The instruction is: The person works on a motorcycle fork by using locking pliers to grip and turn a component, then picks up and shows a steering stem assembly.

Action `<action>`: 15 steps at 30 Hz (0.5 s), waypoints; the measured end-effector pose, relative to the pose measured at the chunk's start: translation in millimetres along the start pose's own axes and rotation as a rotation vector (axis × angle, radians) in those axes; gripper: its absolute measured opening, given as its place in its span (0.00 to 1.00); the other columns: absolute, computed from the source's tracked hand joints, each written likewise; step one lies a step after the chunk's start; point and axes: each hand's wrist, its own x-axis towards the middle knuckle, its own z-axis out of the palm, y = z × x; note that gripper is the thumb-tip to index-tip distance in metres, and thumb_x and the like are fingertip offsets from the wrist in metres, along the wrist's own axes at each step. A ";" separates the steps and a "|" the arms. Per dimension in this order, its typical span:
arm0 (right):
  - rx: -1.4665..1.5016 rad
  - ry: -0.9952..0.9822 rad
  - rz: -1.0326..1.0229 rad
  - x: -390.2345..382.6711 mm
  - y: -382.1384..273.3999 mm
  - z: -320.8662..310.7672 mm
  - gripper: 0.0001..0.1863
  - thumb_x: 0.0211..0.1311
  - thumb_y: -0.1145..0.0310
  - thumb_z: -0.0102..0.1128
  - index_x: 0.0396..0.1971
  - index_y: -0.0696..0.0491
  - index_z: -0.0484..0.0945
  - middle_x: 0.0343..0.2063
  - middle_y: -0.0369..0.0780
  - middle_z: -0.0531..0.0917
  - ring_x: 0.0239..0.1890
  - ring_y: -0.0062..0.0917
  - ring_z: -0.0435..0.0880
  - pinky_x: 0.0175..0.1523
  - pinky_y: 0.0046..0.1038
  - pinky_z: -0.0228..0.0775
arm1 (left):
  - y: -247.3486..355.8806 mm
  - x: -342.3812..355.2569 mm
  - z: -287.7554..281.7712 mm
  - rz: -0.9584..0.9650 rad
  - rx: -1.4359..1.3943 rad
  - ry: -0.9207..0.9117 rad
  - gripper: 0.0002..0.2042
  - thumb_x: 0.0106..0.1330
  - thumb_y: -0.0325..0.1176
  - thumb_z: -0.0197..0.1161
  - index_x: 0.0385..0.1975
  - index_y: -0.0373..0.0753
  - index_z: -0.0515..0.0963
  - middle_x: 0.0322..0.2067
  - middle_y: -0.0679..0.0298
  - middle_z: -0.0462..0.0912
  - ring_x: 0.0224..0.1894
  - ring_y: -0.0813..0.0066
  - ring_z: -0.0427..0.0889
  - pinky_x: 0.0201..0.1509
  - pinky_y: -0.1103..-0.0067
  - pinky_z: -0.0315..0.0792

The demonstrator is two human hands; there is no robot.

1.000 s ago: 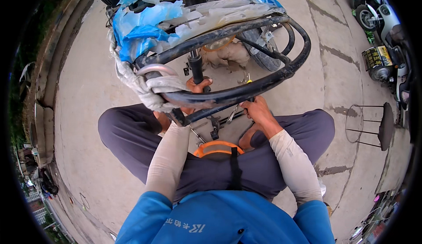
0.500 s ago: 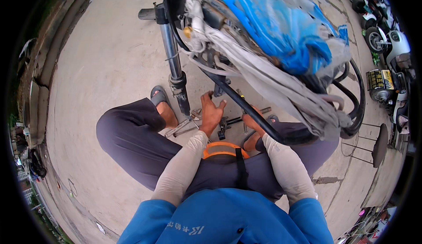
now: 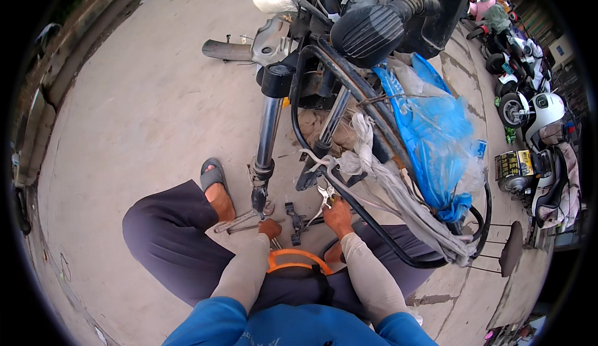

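My right hand (image 3: pixel 338 216) is wrapped round silver pliers (image 3: pixel 326 193), their jaws pointing up and away from me. They are just below the lower end of the right fork leg (image 3: pixel 307 176). My left hand (image 3: pixel 270 228) is low near the ground with its fingers curled, close to the bottom of the left fork leg (image 3: pixel 262 177). What it grips, if anything, is too small to make out. A wrench (image 3: pixel 258 212) lies beside that hand. Between my hands a black clamp-like part (image 3: pixel 293 223) rests on the ground.
Over the workspace stands a stripped two-wheeler frame (image 3: pixel 374 112) without a front wheel. Grey cloth (image 3: pixel 398 190) and a blue plastic bag (image 3: pixel 430 134) hang on it. A black tube (image 3: pixel 380 235) curves over my right knee. Scooters (image 3: pixel 536 115) are parked at the right.
My left hand has gone from raised with spread fingers to low and curled. My right hand has come out from behind the black tube with pliers in it. The view has shifted.
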 end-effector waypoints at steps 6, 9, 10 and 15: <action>0.136 -0.221 -0.149 -22.9 -12.6 -9.9 0.28 0.59 0.62 0.61 0.57 0.62 0.72 0.48 0.52 0.83 0.53 0.47 0.80 0.59 0.39 0.70 | 27.5 -33.0 -11.4 0.059 0.003 0.275 0.13 0.60 0.35 0.58 0.34 0.32 0.85 0.43 0.48 0.84 0.50 0.52 0.82 0.59 0.64 0.71; 0.079 -0.296 -0.157 -34.8 -17.5 -1.4 0.29 0.60 0.60 0.61 0.59 0.60 0.71 0.48 0.53 0.82 0.53 0.45 0.80 0.60 0.40 0.69 | 37.0 -45.5 -14.6 0.084 -0.182 0.475 0.11 0.59 0.32 0.61 0.35 0.34 0.85 0.46 0.48 0.82 0.49 0.50 0.81 0.56 0.65 0.73; 0.047 -0.318 -0.153 -34.7 -16.5 0.6 0.30 0.59 0.61 0.62 0.59 0.60 0.70 0.47 0.54 0.82 0.53 0.47 0.80 0.61 0.40 0.69 | 51.4 -55.7 -24.0 0.102 -0.246 0.513 0.10 0.58 0.31 0.62 0.35 0.35 0.85 0.46 0.48 0.81 0.49 0.50 0.81 0.56 0.66 0.73; -0.058 -0.406 -0.216 -39.7 -30.4 -9.6 0.35 0.57 0.61 0.65 0.62 0.60 0.65 0.54 0.55 0.78 0.58 0.51 0.75 0.63 0.42 0.67 | 76.5 -91.1 -44.3 0.228 -0.291 0.617 0.10 0.59 0.29 0.60 0.36 0.36 0.86 0.45 0.47 0.81 0.47 0.48 0.81 0.54 0.64 0.74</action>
